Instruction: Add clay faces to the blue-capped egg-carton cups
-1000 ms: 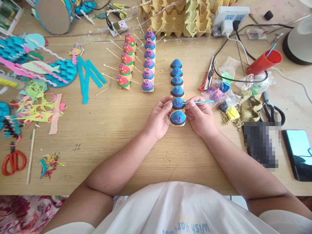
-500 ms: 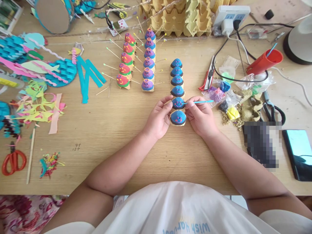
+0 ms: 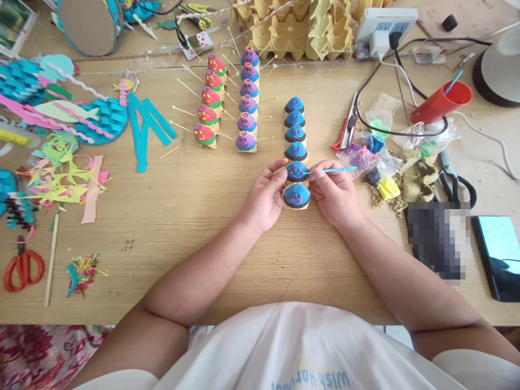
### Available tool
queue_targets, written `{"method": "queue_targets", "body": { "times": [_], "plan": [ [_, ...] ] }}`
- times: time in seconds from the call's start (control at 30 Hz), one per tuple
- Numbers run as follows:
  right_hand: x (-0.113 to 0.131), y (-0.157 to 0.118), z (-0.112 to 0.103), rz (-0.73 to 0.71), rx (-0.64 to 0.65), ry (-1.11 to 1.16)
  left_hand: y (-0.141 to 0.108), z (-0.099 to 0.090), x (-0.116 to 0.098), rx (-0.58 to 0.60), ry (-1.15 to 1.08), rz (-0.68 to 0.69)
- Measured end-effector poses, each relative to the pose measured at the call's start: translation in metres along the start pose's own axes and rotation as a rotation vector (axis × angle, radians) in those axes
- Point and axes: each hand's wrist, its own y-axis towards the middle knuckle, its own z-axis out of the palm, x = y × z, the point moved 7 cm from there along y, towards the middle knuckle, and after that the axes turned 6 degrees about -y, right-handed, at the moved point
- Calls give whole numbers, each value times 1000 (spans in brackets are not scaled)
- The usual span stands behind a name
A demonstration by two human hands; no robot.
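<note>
A strip of egg carton (image 3: 296, 197) with several blue clay-covered bumps, dark at their lower edges, runs away from me at the centre. Small purple and pink faces show on the bumps. My left hand (image 3: 266, 197) grips the strip's left side near the second bump from the front, fingers closed on it. On the other side my right hand (image 3: 335, 194) pinches a thin light-blue tool (image 3: 341, 169), whose left tip is at that bump's face. To the left stand a purple-and-blue strip (image 3: 246, 141) and a red-and-green strip (image 3: 205, 134), both with pins stuck in.
Clay in plastic bags (image 3: 361, 155), a cutter (image 3: 348, 127), black-handled scissors (image 3: 455, 181) and a red cup (image 3: 442, 103) lie right, beside a phone (image 3: 498, 257). Paper scraps (image 3: 67, 179) and red scissors (image 3: 23, 270) are left. Egg trays (image 3: 284, 35) and a power strip (image 3: 385, 27) stand behind.
</note>
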Motion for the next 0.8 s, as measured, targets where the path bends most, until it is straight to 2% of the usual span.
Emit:
{"method": "queue_targets", "body": {
  "times": [0.5, 0.8],
  "plan": [
    [-1, 0, 0, 20, -11, 65, 0, 1, 0, 2, -6, 2],
    [-1, 0, -1, 18, -19, 28, 1, 0, 1, 0, 1, -6]
  ]
}}
